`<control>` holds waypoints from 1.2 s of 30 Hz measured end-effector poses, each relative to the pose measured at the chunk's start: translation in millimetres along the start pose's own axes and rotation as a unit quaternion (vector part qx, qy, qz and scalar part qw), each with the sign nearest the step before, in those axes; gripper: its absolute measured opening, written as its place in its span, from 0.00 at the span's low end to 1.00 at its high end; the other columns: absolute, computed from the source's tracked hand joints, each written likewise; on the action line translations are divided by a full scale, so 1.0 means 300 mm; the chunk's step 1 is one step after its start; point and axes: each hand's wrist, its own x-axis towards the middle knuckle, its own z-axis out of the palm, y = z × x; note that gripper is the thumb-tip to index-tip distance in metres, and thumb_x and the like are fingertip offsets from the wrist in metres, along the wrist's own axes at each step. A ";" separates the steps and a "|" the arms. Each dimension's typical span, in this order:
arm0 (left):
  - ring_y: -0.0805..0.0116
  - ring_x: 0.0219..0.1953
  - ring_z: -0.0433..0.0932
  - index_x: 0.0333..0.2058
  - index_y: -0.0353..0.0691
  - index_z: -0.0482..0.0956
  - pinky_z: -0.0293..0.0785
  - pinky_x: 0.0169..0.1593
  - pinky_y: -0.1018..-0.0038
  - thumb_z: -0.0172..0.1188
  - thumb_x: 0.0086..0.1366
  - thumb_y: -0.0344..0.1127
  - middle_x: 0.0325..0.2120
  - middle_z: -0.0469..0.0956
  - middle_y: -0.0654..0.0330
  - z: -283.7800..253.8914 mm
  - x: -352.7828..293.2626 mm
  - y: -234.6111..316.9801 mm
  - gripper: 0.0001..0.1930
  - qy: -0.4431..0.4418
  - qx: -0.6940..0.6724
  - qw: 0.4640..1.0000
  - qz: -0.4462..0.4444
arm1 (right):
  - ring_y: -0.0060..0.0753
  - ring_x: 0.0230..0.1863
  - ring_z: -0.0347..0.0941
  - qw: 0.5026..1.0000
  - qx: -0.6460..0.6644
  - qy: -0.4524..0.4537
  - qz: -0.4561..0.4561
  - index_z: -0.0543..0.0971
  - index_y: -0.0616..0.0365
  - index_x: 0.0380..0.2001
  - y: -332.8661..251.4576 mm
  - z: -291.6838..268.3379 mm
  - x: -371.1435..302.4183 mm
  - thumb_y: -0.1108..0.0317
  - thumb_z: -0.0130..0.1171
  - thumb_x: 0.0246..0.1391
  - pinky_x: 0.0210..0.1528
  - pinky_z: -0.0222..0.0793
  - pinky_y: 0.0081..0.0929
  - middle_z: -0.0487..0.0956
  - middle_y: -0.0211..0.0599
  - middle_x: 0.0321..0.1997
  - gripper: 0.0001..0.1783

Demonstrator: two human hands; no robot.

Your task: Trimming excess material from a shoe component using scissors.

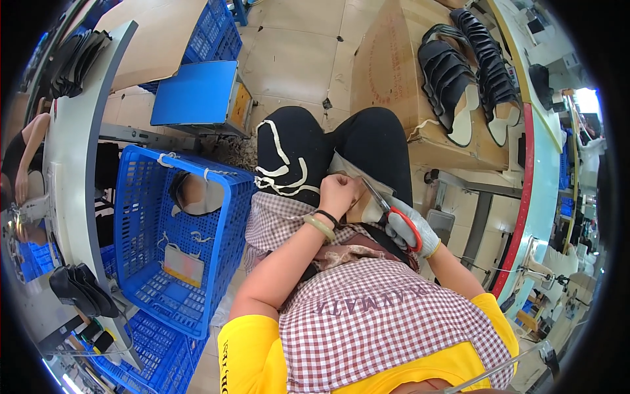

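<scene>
My left hand (340, 195) is closed in a pinch over my lap, gripping what looks like a shoe upper (369, 209) with a beige and grey lining. The fingers hide part of that piece. My right hand (411, 230), in a grey-white knit glove, is closed around red-handled scissors (375, 194). Their metal blades point up and left, beside the left fingertips and against the piece. Whether the blades are apart is too small to tell. White cord or tape (279, 146) lies loosely across my left thigh.
At my left stands a blue plastic basket (226, 253) with a dark-edged shoe piece inside. A blue-topped stool (193, 94) is farther off. Stacked black shoe uppers (446, 82) rest on a cardboard box (387, 72) at far right. Worktables (75, 138) flank both sides.
</scene>
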 end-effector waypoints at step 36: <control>0.60 0.25 0.79 0.26 0.32 0.80 0.74 0.34 0.69 0.67 0.50 0.38 0.22 0.80 0.52 0.127 -0.043 0.085 0.13 0.032 0.158 0.981 0.111 | 0.17 0.17 0.63 0.990 0.116 0.039 -0.075 0.54 0.52 0.67 -0.039 -0.034 -0.167 0.70 0.51 0.49 0.17 0.61 0.17 0.73 0.30 0.24 0.40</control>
